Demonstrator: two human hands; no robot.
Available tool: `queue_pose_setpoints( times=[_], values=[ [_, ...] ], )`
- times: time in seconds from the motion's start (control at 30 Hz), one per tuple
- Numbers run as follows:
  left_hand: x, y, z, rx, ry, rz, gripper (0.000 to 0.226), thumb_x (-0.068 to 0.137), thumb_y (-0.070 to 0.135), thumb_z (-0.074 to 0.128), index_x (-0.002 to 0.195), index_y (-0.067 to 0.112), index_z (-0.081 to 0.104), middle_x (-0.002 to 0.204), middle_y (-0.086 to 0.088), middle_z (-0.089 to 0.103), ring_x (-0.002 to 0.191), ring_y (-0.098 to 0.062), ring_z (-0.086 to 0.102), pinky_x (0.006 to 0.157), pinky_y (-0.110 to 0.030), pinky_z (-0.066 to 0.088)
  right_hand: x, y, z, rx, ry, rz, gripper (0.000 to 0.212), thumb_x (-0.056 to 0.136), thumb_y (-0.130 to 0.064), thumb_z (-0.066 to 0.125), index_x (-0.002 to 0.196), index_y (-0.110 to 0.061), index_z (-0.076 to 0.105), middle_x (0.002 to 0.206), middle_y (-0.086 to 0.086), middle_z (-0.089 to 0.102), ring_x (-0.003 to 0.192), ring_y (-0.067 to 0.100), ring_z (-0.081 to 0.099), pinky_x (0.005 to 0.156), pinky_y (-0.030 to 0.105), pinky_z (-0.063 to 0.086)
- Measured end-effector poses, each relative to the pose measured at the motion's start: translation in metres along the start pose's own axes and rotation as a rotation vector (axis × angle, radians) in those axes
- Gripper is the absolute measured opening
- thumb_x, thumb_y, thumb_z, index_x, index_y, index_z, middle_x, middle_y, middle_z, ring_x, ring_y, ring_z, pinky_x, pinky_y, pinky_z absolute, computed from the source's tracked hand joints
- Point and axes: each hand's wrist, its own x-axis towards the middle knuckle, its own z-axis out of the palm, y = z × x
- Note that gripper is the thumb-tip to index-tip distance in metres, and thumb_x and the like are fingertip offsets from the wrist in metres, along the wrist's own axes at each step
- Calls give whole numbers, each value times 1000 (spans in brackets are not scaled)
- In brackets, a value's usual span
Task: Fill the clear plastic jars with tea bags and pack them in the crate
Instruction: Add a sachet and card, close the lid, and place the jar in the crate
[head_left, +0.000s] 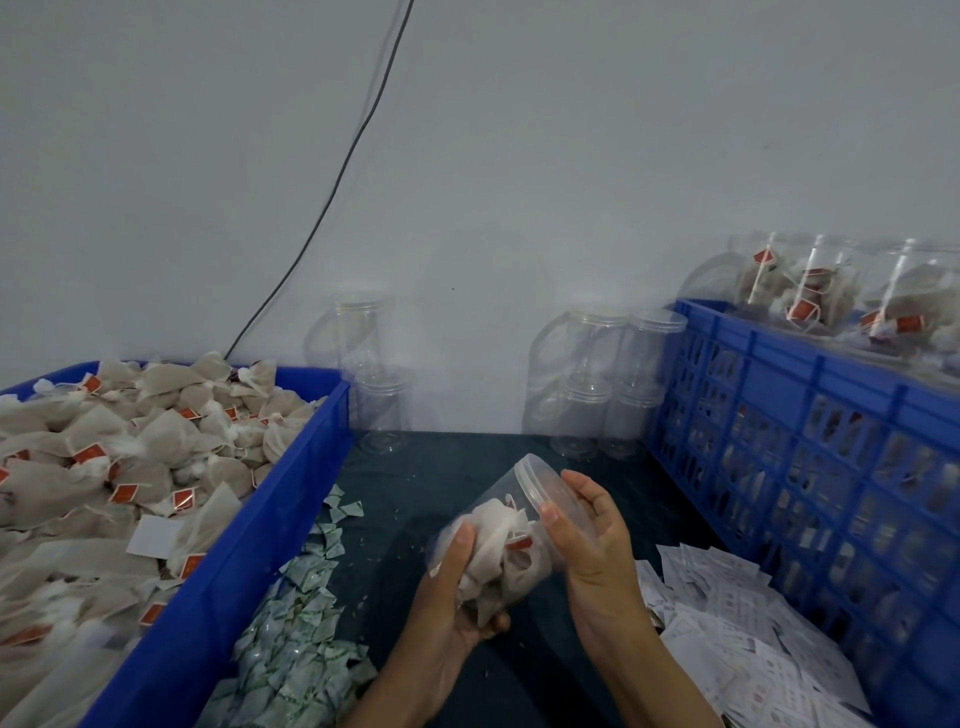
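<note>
Clear plastic jar (506, 525) of tea bags is gripped by left hand (457, 597) and right hand (587, 530), lower centre; dark green tabletop (447, 467) is backed by grey wall (519, 156).

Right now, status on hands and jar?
Left hand grips clear plastic jar of tea bags. Right hand on its lid. Nothing in the way.

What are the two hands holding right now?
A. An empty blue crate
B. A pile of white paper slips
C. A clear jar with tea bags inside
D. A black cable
C. The left hand grips the body of the clear jar, which lies tilted with tea bags showing through its wall, while the right hand is at its lid.
</note>
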Motion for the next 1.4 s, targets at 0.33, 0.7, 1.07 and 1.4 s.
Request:
queue_pose_setpoints(
  times=[0.33, 0.7, 1.07, 1.4],
  values=[
    [0, 3, -6, -162, -172, 3, 54, 86, 52, 46, 122, 16, 66, 122, -20, 65, 113, -33, 63, 91, -45, 54, -10, 19, 9, 11, -137, 148, 101, 59, -26, 90, 138, -43, 29, 123, 0, 65, 108, 18, 66, 90, 39, 55],
    [7, -1, -9, -185, -62, 78, 51, 90, 37, 49, 132, 8, 51, 118, -21, 66, 109, -33, 65, 92, -40, 54, -17, 43, 15, -63, -95, 181, 87, 52, -24, 90, 126, -28, 44, 108, -1, 71, 99, 16, 69, 77, 27, 56],
    [11, -4, -31, 477, 273, 596, 50, 82, 5, 71, 114, 39, 55, 127, 17, 54, 119, -1, 49, 96, -25, 39, -14, 41, 4, -11, 12, 190, 78, 58, -9, 88, 123, -19, 47, 112, 7, 67, 97, 21, 69, 78, 35, 58],
    [22, 1, -8, 690, 111, 568, 50, 83, 3, 70, 117, 36, 57, 124, 18, 59, 117, -3, 54, 96, -25, 40, -3, 18, -9, 2, 6, 184, 67, 70, -3, 82, 123, -22, 46, 114, 10, 66, 100, 25, 68, 85, 46, 57]
  ],
)
